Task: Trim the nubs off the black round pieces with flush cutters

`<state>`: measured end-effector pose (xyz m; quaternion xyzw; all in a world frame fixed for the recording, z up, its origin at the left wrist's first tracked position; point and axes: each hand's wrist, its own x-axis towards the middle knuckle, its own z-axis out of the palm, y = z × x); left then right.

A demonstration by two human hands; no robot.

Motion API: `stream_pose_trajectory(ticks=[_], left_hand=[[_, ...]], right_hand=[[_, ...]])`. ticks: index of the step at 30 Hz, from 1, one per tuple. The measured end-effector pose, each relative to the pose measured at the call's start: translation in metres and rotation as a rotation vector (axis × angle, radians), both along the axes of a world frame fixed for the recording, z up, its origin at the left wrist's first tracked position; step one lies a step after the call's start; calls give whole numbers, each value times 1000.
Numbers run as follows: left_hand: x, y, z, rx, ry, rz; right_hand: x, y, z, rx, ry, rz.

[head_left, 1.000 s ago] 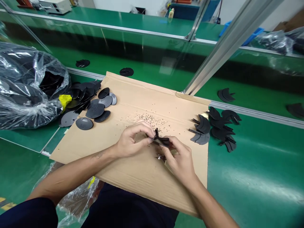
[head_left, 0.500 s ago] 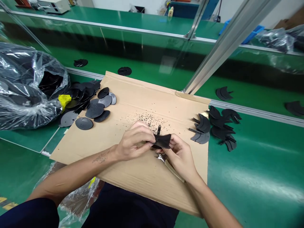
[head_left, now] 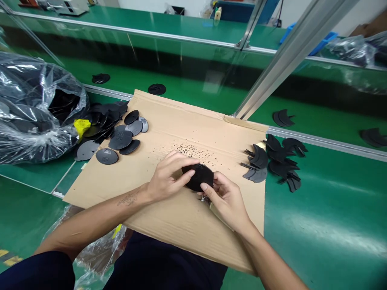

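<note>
Between my two hands is a black oval plastic piece, its broad face turned up toward me. My left hand grips its left end, thumb on the face and fingers along the far edge. At the right end, my right hand pinches it, thumb on top and fingers behind. Below the piece a small metal-headed tool shows in part by my right palm; the rest of it is hidden. Under my hands lies a cardboard sheet, strewn with tiny black scraps.
Black oval pieces lie at the cardboard's left, beside a clear plastic bag of more pieces. Several crescent-shaped black parts are grouped at the right. A slanted metal post rises behind the cardboard's far right corner.
The black piece has been turned, so its broad oval face shows instead of its curved edge and a projecting stem. My left fingers have spread across its left end.
</note>
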<state>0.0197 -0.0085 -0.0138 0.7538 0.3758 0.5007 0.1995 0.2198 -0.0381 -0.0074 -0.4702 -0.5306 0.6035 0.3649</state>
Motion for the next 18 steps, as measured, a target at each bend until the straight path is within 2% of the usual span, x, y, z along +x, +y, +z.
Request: stream_pose_trajectory(ticks=[7,13,18], left_hand=[[1,-1,-6,-134,-100,-82],[3,-3,-6,-4,-125,-165],[2,-4,-3,-189,-190,-252]], right_hand=[[1,-1,1,162,-158,2],[1,1,4,411,-314,14],[2,1,2,617,-364,74]])
